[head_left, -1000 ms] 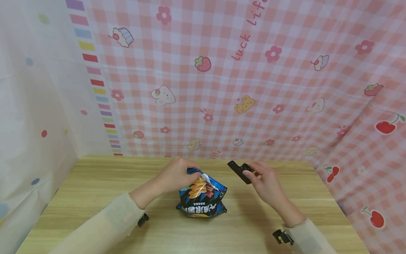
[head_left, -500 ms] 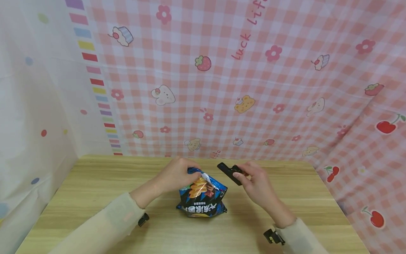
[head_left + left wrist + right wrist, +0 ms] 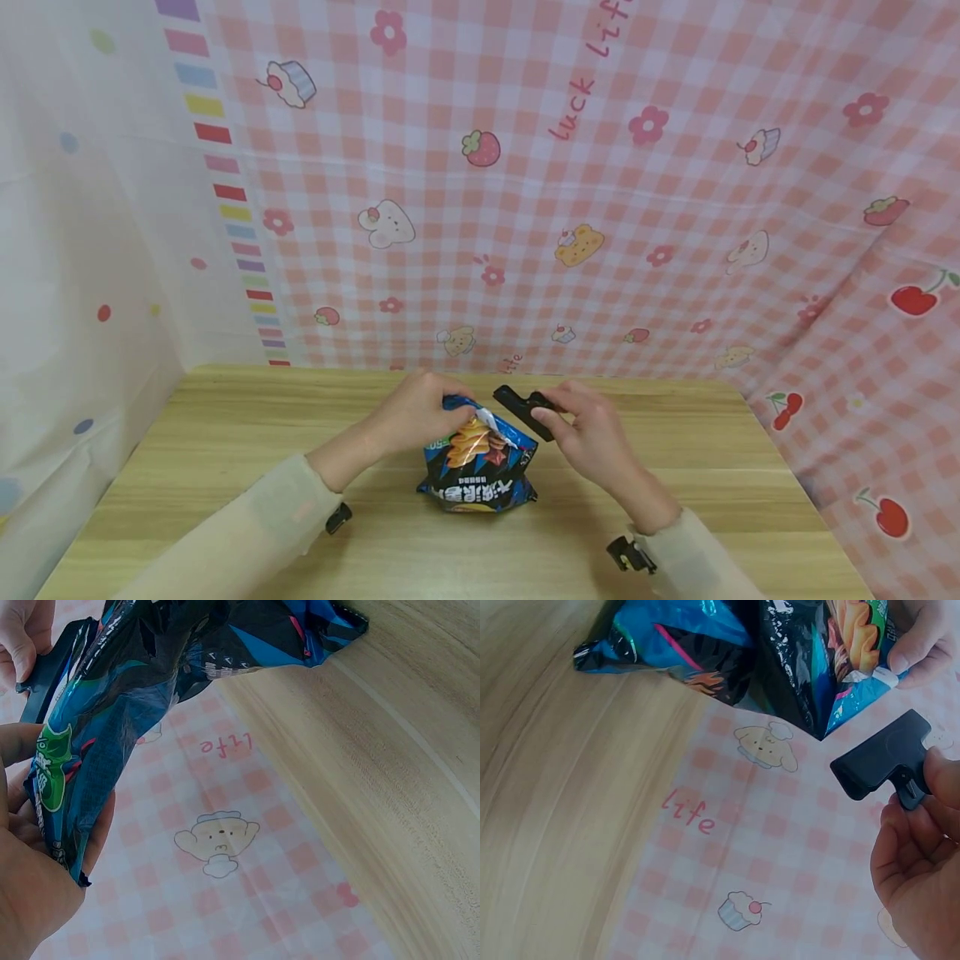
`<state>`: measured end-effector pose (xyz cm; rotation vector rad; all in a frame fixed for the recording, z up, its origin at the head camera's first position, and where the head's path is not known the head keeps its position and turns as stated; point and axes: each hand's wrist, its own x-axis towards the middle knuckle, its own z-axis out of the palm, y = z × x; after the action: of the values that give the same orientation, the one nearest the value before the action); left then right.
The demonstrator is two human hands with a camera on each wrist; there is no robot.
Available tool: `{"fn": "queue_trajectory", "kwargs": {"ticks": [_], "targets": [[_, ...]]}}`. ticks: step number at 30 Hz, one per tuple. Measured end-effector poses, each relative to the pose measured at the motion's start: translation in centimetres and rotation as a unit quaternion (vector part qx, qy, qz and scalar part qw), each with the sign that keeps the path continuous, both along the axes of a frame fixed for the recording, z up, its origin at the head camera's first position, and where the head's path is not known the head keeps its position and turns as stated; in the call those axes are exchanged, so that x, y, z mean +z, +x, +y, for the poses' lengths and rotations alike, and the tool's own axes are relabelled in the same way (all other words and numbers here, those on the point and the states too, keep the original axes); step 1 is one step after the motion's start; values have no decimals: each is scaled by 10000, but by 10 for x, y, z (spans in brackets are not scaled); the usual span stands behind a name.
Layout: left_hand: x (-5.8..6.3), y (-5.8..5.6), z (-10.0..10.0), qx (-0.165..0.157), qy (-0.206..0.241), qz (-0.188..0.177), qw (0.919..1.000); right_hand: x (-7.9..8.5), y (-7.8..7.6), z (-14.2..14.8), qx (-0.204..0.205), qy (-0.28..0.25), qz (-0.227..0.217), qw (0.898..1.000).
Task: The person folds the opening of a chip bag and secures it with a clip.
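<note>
A blue and black bag of chips (image 3: 480, 467) stands on the table, its upper edge folded or pinched flat. My left hand (image 3: 408, 421) grips that edge at its left corner, thumb in front and fingers behind, as the left wrist view also shows. Between the thumb and fingers of my right hand (image 3: 592, 433) is a black bag clip (image 3: 521, 410), held by its handle. The clip's long bar lies close beside the bag's upper right edge; in the right wrist view a gap shows between the clip (image 3: 881, 754) and the bag (image 3: 802, 667).
Under the bag is a light wooden table (image 3: 360, 542). A pink checked cloth (image 3: 480, 208) with printed cartoons hangs behind it and on the right, and a white dotted cloth (image 3: 90, 250) on the left. Both wrists carry small black devices (image 3: 630, 554).
My right hand has moved left with the bag clip, bringing it from well right of the bag to beside its upper edge. The left hand and the bag stay in place.
</note>
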<state>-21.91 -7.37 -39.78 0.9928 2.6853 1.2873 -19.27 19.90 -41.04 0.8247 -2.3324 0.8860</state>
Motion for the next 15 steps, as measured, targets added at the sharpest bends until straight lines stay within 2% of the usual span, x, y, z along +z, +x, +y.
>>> {"fn": "queue_trajectory", "kwargs": {"ticks": [15], "targets": [[-1, -1, -1, -9, 2, -2, 10000, 0, -2, -13, 711, -207, 823, 9939]]}}
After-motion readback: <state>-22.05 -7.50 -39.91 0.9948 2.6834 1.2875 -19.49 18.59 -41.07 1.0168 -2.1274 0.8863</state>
